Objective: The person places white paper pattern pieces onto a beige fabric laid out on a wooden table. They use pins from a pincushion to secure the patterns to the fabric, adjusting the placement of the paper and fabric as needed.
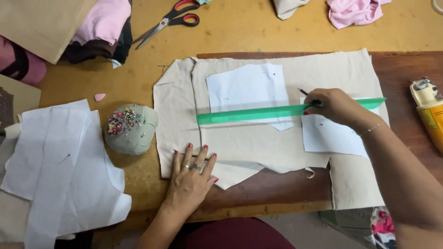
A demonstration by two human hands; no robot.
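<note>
A beige fabric piece lies flat on the wooden table. Two white paper pattern pieces are pinned on it, one in the middle and one to the right. A green transparent ruler lies across them. My left hand presses flat on the fabric's near left edge, fingers spread. My right hand rests on the ruler's right end and grips a thin dark pencil whose tip points up-left.
A grey pincushion full of coloured pins sits left of the fabric. White paper pieces lie at the left. Red-handled scissors and pink cloth lie at the far edge. A yellow bottle lies at the right.
</note>
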